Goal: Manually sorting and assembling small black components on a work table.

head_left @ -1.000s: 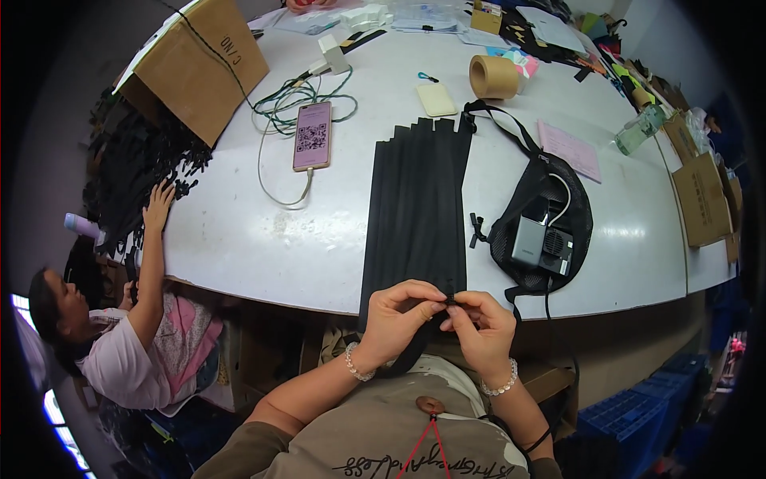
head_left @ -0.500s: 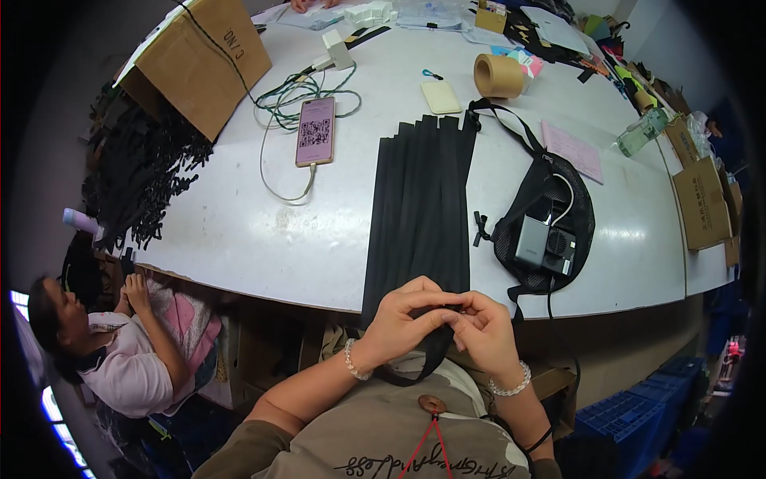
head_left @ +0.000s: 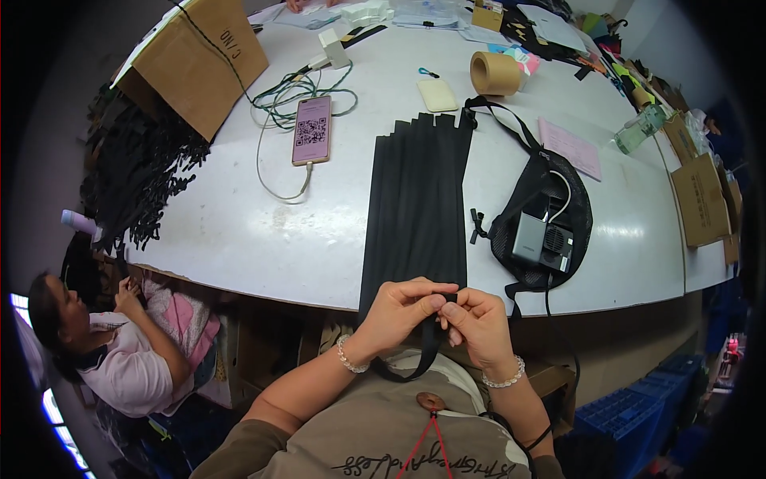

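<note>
Over the near edge of the table, my left hand (head_left: pixel 399 318) and my right hand (head_left: pixel 480 326) meet, fingertips pinched together. A small piece of a black strap (head_left: pixel 429 351) shows between them, and the strap hangs below in a loop against my lap. What exactly the fingertips grip is partly hidden by the fingers. Just beyond my hands lies a row of long flat black straps (head_left: pixel 416 199), side by side, reaching over the table edge toward me.
To the right lies a black mesh bag (head_left: pixel 511 243) holding a grey power bank. A charging phone (head_left: pixel 312 132), cable coils and a cardboard box (head_left: pixel 195 68) are leftward; tape (head_left: pixel 493 73) stands farther back. A co-worker (head_left: pixel 120 343) sits at left by heaped black cords (head_left: pixel 148 176).
My fingers have shifted slightly, and a black strap piece now shows between the fingertips. My right thumb has moved a little left. The co-worker's hands have moved slightly.
</note>
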Tool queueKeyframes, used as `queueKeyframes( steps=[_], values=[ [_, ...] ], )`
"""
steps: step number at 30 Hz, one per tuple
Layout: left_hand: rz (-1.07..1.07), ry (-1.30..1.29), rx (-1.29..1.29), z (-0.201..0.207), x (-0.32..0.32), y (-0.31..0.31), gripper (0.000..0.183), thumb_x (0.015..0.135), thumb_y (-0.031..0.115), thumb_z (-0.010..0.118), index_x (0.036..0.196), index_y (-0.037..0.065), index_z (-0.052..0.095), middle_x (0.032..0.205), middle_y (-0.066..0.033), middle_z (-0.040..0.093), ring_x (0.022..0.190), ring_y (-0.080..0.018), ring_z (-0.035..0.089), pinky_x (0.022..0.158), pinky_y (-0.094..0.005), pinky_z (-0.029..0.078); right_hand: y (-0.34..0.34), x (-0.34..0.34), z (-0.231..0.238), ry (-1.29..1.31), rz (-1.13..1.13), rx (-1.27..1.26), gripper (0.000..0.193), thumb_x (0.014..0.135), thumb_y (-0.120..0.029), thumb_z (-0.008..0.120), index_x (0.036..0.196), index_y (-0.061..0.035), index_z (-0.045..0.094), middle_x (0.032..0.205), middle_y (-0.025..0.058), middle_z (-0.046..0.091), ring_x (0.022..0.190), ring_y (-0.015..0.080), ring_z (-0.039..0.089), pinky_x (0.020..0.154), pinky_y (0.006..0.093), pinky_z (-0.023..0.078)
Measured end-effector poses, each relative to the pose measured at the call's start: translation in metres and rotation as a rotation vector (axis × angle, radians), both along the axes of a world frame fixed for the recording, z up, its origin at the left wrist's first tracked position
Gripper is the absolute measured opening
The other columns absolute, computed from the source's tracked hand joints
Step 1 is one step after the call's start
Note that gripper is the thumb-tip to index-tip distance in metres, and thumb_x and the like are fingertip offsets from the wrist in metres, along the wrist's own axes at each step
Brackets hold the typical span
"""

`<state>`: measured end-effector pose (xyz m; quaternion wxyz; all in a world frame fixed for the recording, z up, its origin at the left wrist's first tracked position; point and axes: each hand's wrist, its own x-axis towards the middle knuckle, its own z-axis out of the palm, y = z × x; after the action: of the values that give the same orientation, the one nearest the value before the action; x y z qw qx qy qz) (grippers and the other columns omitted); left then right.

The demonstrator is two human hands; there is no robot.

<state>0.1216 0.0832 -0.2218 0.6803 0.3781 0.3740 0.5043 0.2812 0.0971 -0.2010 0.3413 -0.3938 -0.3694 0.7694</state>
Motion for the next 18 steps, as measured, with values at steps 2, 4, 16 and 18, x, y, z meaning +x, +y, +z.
queueKeyframes(
  steps=[2, 4, 16, 18],
  values=[
    [0.018, 0.029, 0.022, -0.004, 0.0, 0.002, 0.018, 0.088, 0.008, 0.057, 0.101, -0.003, 0.063, 0.086, -0.0042, 0.062, 0.074, -0.0086, 0.057, 0.069, -0.0218, 0.047, -0.001, -0.005, -0.001, -0.017, -0.04, 0.088, 0.011, 0.087, -0.009, 0.059, 0.081, -0.0005, 0.056, 0.069, 0.0023, 0.057, 0.048, 0.0034, 0.045, 0.044, 0.0158, 0.037],
    [0.038, 0.058, 0.043, -0.005, 0.002, 0.003, 0.019, 0.088, 0.01, 0.057, 0.1, -0.004, 0.063, 0.087, -0.0041, 0.062, 0.075, -0.0093, 0.057, 0.069, -0.0224, 0.047, -0.003, -0.012, -0.004, -0.093, -0.097, 0.165, 0.012, 0.087, -0.009, 0.059, 0.079, -0.0006, 0.056, 0.069, 0.0018, 0.057, 0.05, 0.0041, 0.046, 0.044, 0.0174, 0.037],
    [0.326, -0.307, -0.293, -0.012, 0.025, -0.001, 0.019, 0.089, 0.014, 0.057, 0.097, -0.002, 0.063, 0.079, -0.0017, 0.059, 0.069, -0.0074, 0.05, 0.064, -0.0206, 0.043, 0.006, -0.014, -0.016, -0.216, -0.073, 0.386, 0.014, 0.087, -0.006, 0.053, 0.075, -0.0001, 0.053, 0.069, 0.0011, 0.055, 0.063, 0.0046, 0.046, 0.057, 0.0205, 0.039],
    [0.333, -0.299, -0.28, -0.014, 0.024, -0.003, 0.019, 0.089, 0.014, 0.057, 0.097, -0.002, 0.063, 0.079, -0.0018, 0.059, 0.069, -0.0073, 0.05, 0.064, -0.0208, 0.043, 0.005, -0.013, -0.013, -0.419, -0.044, 0.548, 0.014, 0.087, -0.007, 0.054, 0.075, -0.0002, 0.054, 0.07, 0.0003, 0.056, 0.062, 0.0039, 0.046, 0.056, 0.0194, 0.038]
  ],
)
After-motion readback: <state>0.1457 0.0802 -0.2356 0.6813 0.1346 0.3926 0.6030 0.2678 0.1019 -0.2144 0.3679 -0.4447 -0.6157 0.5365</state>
